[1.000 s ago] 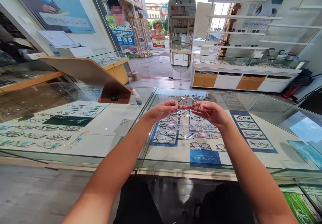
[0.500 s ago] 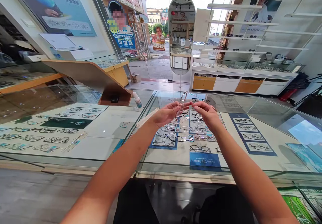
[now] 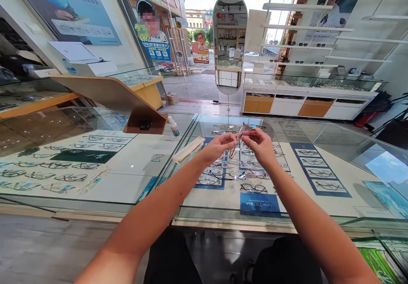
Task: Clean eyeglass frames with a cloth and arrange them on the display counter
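Observation:
A thin-framed pair of eyeglasses (image 3: 241,132) is held up between both hands above the glass counter. My left hand (image 3: 223,143) pinches it from the left with closed fingers. From the right, my right hand (image 3: 259,143) has thumb and fingers closed on it, close to the left fingertips. Parts of the frame are hidden behind the fingers. Below the hands, more glasses lie in rows inside the case, including a dark pair (image 3: 253,188) near the front. A folded beige cloth (image 3: 188,150) lies on the glass beside my left forearm.
A small white spray bottle (image 3: 174,126) stands on the glass at the left, near a tilted brown-edged board (image 3: 145,116). An oval mirror (image 3: 230,41) stands beyond the counter. Further glasses fill the left case, and blue display cards (image 3: 259,203) lie in this one.
Both hands have drawn together around the eyeglasses, my left hand shifting right. The glasses have moved right and tilted, and the right fingers now grip them. More of the folded cloth shows.

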Demonstrator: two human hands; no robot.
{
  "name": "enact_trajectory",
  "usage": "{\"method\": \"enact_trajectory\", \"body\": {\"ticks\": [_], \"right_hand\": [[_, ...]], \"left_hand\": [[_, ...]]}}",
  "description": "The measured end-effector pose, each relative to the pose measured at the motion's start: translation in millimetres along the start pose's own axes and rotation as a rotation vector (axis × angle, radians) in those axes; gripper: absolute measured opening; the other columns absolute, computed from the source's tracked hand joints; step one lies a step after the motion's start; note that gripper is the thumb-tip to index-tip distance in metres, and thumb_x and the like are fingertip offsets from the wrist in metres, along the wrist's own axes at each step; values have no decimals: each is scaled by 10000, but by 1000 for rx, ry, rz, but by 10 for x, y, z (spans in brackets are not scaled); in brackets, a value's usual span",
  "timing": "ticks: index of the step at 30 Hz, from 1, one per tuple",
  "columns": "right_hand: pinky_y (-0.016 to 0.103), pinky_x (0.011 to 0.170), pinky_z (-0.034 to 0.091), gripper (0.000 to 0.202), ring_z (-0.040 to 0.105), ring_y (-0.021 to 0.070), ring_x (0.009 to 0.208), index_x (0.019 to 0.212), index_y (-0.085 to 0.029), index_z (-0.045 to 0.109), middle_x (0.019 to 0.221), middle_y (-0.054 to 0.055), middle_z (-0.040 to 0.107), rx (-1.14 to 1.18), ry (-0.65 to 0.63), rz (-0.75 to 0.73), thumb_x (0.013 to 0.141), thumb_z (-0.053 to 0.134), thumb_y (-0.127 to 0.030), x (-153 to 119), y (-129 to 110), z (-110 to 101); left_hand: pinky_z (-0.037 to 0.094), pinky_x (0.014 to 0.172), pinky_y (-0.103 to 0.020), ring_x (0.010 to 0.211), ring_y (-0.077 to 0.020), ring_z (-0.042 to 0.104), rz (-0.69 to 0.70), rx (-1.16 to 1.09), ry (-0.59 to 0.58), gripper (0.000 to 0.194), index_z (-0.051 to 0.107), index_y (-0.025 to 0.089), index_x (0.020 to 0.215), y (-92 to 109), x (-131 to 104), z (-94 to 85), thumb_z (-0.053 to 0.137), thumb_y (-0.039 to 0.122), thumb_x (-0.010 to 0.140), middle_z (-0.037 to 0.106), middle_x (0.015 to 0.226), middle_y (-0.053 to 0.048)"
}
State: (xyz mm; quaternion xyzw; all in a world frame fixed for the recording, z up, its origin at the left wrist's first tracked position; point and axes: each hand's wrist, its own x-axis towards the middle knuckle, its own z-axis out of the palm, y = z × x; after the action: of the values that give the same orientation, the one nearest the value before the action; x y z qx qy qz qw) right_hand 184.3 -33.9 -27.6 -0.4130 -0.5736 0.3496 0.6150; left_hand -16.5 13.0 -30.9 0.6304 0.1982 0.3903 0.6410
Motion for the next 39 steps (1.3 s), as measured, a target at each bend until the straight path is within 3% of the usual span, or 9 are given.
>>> {"method": "enact_trajectory", "body": {"ticks": [6,10,15,19,26,32,39], "right_hand": [[457,1072,556,477,727,260,1088,1206,-260,734,1103,59,733,-18,32,-6,817,879,-496,-16,-14,18],[468,1092,543,416,716,255,1074,1181,-271,701,1085,40,701,-12,52,-14,821,830,-435,-9,25,17],[484,1088,547,544,718,266,1124,1328,-274,663,1174,60,705,31,75,-6,787,713,-295,13,56,10],[469,1104,550,522,703,278,1221,1238,-279,699,1270,74,710,66,74,-16,722,657,-215,20,16,-1],[479,1191,484,416,704,280,1272,1014,-280,708,1167,26,763,240,-7,64,627,644,-141,20,-36,-61],[466,1191,471,135,712,293,1268,852,-271,713,1037,18,750,285,-12,94,723,743,-245,56,-43,-99],[463,1135,507,250,762,285,1158,932,-270,696,1025,16,712,256,34,141,775,845,-394,80,7,-121]], "left_hand": [[340,1198,-438,1348,-286,613,2,-19,-2,345,693,204,846,4,-15,56,904,477,852,776,1242,-83],[324,1227,-422,1416,-282,585,2,-89,10,334,705,212,842,-17,-4,75,924,464,838,783,1258,-71],[399,1112,-379,1388,-280,613,-35,-190,40,362,691,209,835,-22,-10,73,958,451,806,775,1288,-69],[453,1003,-361,1426,-275,597,-55,-277,39,312,672,215,857,37,-29,45,938,379,839,775,1322,-77],[467,998,-360,1512,-275,566,-32,-418,-10,255,656,224,897,152,-43,-44,892,321,893,763,1426,-99],[474,1028,-401,1504,-321,591,-43,-432,-32,280,663,230,928,181,-46,-73,900,373,881,772,1409,-119],[429,1099,-449,1562,-369,528,-69,-357,-108,259,660,211,875,211,-46,-96,897,315,870,766,1419,-139]]}}
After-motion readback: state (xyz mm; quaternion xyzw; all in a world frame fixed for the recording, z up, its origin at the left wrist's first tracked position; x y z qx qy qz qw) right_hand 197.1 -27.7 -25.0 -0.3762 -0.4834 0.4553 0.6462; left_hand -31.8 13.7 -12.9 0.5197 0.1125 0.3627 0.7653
